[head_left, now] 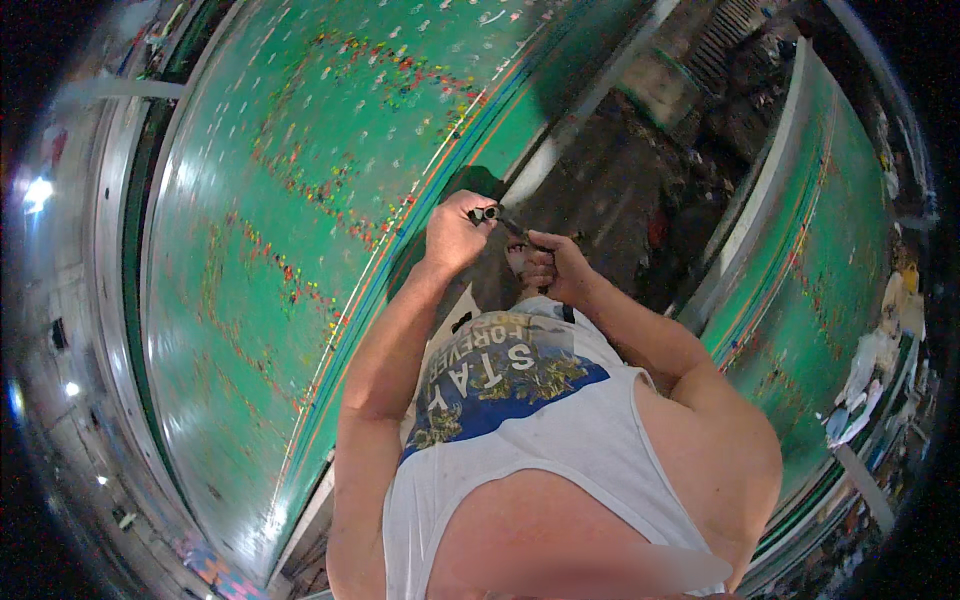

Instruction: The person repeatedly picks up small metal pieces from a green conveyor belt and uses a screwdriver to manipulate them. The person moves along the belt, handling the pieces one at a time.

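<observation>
In front of my body, my left hand point(455, 238) is closed around the end of a dark, slim rod-like tool point(513, 228). A round metal ring or tube mouth point(490, 213) shows at its fingertips. Just to the right and a little nearer, my right hand point(562, 268) is curled around the other end of the same dark piece. The tool seems to run slantwise between both hands. Its exact kind is too small to make out, and my fingers hide its ends.
A long green printed surface point(235, 330) dotted with red and yellow marks slants along my left. A similar green surface point(800, 290) lies to the right, with crumpled pale material point(868, 375) beyond it. Between them runs a dark walkway point(610, 170) with a pale block point(655, 88).
</observation>
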Action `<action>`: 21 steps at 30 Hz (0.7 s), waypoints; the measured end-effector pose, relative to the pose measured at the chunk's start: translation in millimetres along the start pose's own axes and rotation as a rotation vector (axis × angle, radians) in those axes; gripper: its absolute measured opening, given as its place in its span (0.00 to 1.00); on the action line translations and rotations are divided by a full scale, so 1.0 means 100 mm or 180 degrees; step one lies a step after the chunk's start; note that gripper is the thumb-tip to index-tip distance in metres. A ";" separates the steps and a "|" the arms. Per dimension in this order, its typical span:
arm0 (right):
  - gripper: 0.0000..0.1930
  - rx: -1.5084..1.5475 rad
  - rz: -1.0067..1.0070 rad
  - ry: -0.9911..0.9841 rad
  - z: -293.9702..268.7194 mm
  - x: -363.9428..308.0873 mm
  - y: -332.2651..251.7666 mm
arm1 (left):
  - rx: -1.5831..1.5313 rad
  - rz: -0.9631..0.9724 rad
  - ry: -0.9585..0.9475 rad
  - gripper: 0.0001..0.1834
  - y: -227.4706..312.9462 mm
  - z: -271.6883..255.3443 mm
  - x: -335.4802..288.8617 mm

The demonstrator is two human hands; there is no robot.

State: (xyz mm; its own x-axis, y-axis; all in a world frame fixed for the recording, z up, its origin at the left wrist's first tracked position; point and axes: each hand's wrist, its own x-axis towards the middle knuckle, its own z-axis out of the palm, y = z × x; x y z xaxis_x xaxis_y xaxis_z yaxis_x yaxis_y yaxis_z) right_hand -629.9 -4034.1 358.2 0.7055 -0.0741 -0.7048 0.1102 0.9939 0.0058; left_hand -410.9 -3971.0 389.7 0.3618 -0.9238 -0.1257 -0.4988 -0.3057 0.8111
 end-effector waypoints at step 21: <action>0.30 -0.6765 -0.4808 -0.0474 -0.35 0.01 -0.57 | -0.0785 0.0816 0.0313 0.15 0.26 -0.14 -0.03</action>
State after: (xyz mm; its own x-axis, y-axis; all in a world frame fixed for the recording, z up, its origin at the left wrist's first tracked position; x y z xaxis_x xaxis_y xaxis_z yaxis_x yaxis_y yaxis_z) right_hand -659.4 -4087.6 332.5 0.8729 -0.3062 0.3799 -0.0721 -0.8510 -0.5202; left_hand -414.4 -3972.8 419.0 0.3294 -0.9329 0.1454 -0.3825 0.0089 0.9239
